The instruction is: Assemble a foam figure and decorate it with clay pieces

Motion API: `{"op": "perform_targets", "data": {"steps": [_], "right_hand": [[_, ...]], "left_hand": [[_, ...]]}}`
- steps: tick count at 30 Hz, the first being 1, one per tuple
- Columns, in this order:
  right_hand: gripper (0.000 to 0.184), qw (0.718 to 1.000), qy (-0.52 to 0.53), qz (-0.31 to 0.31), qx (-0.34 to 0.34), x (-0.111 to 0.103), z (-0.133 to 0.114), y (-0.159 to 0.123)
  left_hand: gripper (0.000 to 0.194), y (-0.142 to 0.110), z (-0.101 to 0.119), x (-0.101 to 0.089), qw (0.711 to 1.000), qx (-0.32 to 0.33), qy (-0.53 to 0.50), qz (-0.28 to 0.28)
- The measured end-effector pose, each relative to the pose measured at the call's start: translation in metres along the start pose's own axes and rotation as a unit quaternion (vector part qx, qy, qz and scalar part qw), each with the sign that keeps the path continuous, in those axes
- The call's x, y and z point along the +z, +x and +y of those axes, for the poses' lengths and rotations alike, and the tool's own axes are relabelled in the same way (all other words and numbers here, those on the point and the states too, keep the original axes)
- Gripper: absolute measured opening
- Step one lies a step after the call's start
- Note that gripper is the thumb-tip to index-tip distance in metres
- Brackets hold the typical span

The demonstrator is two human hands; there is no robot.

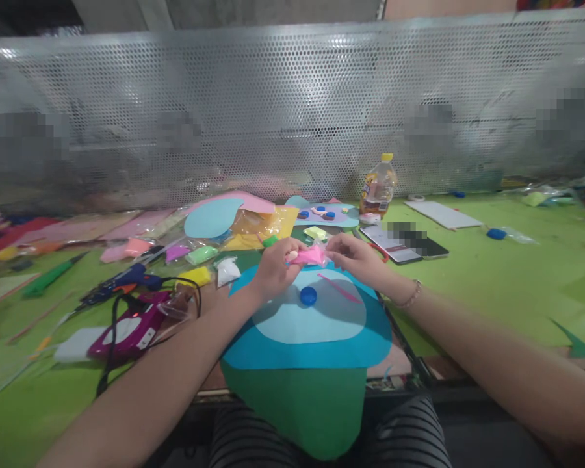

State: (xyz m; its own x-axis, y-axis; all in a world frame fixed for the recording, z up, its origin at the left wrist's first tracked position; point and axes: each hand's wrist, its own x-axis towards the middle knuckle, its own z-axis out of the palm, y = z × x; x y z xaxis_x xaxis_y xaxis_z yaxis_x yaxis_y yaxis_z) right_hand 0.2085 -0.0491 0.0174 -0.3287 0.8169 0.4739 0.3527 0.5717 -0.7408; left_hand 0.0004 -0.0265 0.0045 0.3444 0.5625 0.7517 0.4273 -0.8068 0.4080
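Between my two hands is a small clear packet of bright pink modelling clay (314, 255). My left hand (279, 268) is closed around its left end, with a small pale piece at the fingertips. My right hand (351, 256) pinches the packet's right end between thumb and fingers. Below them lies a light blue paper shape (283, 320) on a larger, darker blue one (241, 351). On the light blue paper sit a round blue cap-like piece (309, 296) and a thin pink strip (340, 288). Green paper (297, 403) hangs over the table edge towards my lap.
On the left lie a glue gun (127, 278), a purple power strip (129, 331) with cables and several bagged clays, including a yellow packet (195, 277). Right of my hands are a phone (394, 243) and a yellow-capped bottle (379, 185). A perforated metal screen (292, 97) stands behind.
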Motion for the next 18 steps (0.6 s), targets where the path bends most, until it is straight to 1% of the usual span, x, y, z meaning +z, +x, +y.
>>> {"op": "perform_targets", "data": {"steps": [3,8,11,15,18], "right_hand": [[0.02,1.0,-0.013,-0.003,-0.005,-0.0006,-0.004,-0.0002],[0.024,0.999,-0.032,0.0,0.003,-0.0009,-0.0087,-0.0006],[0.025,0.999,-0.052,0.005,-0.009,-0.0012,-0.0091,-0.0007],[0.02,0.997,-0.072,0.007,-0.019,-0.0022,-0.0083,0.0],[0.016,0.995,-0.081,0.01,-0.05,-0.0033,-0.007,0.0]], "left_hand": [[0.015,0.0005,0.0012,-0.0009,1.0,0.01,0.009,-0.007],[0.016,0.0007,0.0015,-0.0012,0.999,0.009,0.028,-0.022],[0.017,-0.0001,0.0001,-0.0005,0.999,0.019,0.02,-0.019],[0.017,-0.002,-0.0013,0.0022,0.999,0.036,0.002,-0.013],[0.016,-0.0031,0.0001,0.0041,0.999,0.032,0.007,-0.014]]}}
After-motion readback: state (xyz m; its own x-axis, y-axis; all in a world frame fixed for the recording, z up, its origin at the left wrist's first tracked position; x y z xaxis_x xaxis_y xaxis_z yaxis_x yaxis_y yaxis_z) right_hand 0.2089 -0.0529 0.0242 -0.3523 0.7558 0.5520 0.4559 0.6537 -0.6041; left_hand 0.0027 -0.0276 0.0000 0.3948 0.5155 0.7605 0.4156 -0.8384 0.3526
